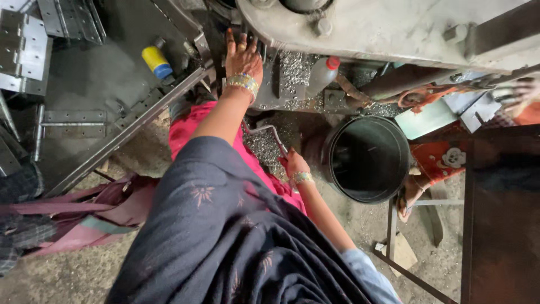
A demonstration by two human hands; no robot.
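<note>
Left hand [243, 56] is reaching flat, fingers spread, beside the yellow-and-blue bottle [156, 61]; right hand [295, 165] is resting curled near the black bucket [368, 159], its grip unclear.

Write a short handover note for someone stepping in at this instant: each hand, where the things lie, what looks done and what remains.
Left hand: reached up against the machine, fingers flat at its lower edge; whether it grips anything cannot be told.
Right hand: low beside the metal tray of shavings, at its rim.
Black bucket stands right of the tray, looking empty.
Done: shavings gathered in the tray.
Left: shavings remain heaped under the machine.
</note>
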